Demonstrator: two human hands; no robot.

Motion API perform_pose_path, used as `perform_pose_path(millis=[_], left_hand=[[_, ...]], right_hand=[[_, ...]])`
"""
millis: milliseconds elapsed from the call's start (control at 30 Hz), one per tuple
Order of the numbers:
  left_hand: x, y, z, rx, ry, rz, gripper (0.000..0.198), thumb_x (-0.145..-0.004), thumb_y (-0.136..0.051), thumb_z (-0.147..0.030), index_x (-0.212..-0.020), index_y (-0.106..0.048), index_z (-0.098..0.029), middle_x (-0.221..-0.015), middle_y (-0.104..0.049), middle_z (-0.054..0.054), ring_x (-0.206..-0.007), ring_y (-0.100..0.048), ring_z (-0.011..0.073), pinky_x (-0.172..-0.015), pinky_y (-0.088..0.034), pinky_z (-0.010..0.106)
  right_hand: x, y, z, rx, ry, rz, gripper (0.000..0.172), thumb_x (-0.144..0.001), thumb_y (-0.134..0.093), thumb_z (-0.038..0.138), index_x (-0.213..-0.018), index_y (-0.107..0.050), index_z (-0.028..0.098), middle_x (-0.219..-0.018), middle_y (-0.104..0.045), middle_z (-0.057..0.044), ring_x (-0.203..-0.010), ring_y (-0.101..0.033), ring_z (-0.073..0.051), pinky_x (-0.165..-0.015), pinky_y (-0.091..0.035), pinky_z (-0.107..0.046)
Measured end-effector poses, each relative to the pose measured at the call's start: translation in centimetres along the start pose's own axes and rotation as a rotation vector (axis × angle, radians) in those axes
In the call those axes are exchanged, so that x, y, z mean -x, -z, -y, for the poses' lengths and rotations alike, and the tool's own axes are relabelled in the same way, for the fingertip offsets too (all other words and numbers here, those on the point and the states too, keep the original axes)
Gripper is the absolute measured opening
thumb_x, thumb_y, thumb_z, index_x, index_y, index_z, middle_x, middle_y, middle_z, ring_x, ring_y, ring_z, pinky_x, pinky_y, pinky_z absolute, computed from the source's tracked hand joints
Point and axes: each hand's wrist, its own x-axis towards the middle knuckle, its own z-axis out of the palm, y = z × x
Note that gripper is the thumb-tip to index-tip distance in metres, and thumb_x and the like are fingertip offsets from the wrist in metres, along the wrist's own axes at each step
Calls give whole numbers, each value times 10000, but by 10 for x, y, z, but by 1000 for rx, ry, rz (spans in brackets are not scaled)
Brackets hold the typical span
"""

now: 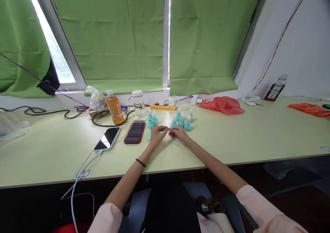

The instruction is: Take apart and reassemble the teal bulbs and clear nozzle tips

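My left hand (157,135) and my right hand (179,134) meet over the table (206,143), fingertips pinched together. Whatever is between them is too small to make out. Just beyond my right hand stands a group of several teal squeeze bulbs with clear nozzles, among them a front bulb (187,125). Behind my left hand are a few more, including a teal bulb with a nozzle (154,120) and a teal bulb (150,124) whose top shows no nozzle. Another teal piece (149,136) lies against my left hand, partly hidden by it.
Left of my hands lie a dark red phone (134,132) and a cabled phone (107,139). Behind them stand an orange drink bottle (114,108) and a clear jar (139,105). A power strip (162,106) and red plastic bag (221,105) lie along the back.
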Motion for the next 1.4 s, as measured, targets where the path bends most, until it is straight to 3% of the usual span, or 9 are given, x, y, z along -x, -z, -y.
perform_pose_path(millis=[533,1000,1233,1400], left_hand=[[0,1,-4,21,-79,-4,137,-659,-577,-237,-695,-647,-125,-676,-651,63,-638,-603,146,-600,-536,271],[1,3,-8,-115,-190,25,122,-686,-537,-200,-671,-643,-141,-682,-628,58,-639,-578,136,-569,-494,246],[0,0,0,-184,-262,99,141,-678,-525,-130,-753,-639,-162,-787,-625,67,-769,-563,170,-701,-465,315],[1,1,2,-185,-269,165,260,-639,-542,-70,-863,-612,-183,-913,-627,45,-876,-546,173,-781,-444,335]], right_hand=[[3,-1,1,-12,22,-11,226,-585,-619,364,-619,-597,142,-524,-553,9,-435,-471,-66,-472,-387,-209],[4,-2,3,-12,27,-29,215,-574,-623,350,-596,-593,139,-504,-554,2,-431,-472,-73,-462,-391,-209],[1,0,-1,-37,16,-58,216,-553,-634,344,-566,-584,134,-476,-551,-1,-417,-482,-81,-458,-406,-218],[-1,1,-4,-65,31,-94,227,-553,-630,354,-581,-586,133,-468,-548,4,-427,-494,-87,-463,-412,-220]])
